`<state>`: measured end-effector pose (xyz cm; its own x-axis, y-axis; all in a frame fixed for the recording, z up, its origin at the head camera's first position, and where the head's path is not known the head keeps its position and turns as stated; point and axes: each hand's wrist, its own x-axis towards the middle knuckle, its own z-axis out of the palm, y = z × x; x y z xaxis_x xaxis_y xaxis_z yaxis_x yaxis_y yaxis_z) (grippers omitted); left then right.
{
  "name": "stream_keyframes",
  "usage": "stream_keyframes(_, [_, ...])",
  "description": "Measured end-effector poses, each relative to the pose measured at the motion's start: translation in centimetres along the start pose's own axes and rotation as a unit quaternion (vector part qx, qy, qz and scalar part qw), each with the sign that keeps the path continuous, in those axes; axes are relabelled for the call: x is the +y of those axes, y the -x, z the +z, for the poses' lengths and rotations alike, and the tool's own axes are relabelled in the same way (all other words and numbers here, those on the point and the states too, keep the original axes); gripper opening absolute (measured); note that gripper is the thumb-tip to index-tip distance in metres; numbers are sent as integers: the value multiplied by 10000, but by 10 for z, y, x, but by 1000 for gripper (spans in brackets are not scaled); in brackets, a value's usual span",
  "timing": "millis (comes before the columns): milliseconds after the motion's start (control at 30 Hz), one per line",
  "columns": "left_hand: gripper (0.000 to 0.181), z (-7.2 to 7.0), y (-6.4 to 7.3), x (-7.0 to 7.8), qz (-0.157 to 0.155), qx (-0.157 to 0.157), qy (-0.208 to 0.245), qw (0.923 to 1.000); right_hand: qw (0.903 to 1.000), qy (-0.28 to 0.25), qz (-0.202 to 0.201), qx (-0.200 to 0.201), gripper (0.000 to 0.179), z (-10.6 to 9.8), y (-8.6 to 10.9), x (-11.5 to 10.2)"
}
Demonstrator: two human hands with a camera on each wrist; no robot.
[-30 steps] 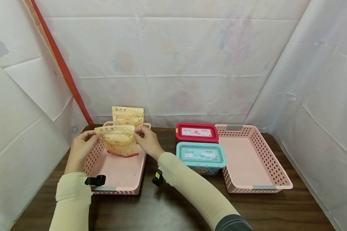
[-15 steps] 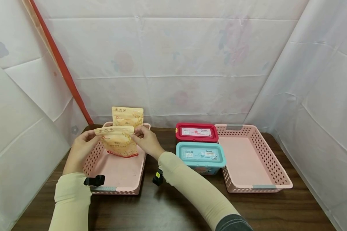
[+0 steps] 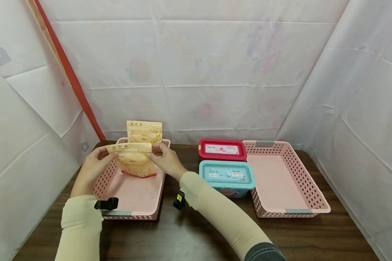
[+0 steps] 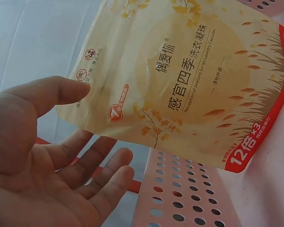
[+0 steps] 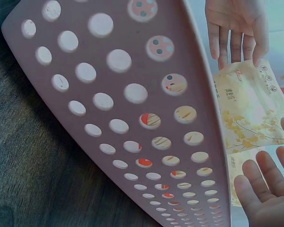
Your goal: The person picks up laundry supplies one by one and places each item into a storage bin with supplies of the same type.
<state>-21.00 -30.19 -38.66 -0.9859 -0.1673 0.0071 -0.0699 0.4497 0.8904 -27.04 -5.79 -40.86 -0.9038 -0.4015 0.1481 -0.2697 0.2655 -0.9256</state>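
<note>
Front pouch [image 3: 134, 161]: 1 pc, yellow w/ red btm band, at L basket [image 3: 134, 201]; contact w/ basket floor unclear. L hand [image 3: 92, 167]: thumb & fingers pinched on pouch's top L corner. R hand [image 3: 168, 161]: likewise, top R edge. Rear pouch [image 3: 145, 132]: 1 pc, upright, far end of same basket. Red tub [image 3: 223, 149], blue tub [image 3: 227, 175]: 1 ea., betw. L basket & R basket [image 3: 277, 181], on table [image 3: 156, 241].

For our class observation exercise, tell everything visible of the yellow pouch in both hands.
The pouch is pale yellow, plastic-looking, with golden leaf prints, dark lettering and a red lower band. It tilts, printed face toward the head camera, over the left pink basket; whether its base touches is unclear. The left hand and right hand pinch its upper sides.
</note>
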Motion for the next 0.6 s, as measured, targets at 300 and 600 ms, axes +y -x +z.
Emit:
stream_keyframes(300, [83, -1, 1, 4, 34, -135, 96, 9999, 9999, 111, 33, -52, 48, -1, 0, -1])
stream_keyframes(600, [79, -2, -1, 6, 143, -99, 11, 9998, 9997, 186, -107, -92, 53, -2, 3, -6])
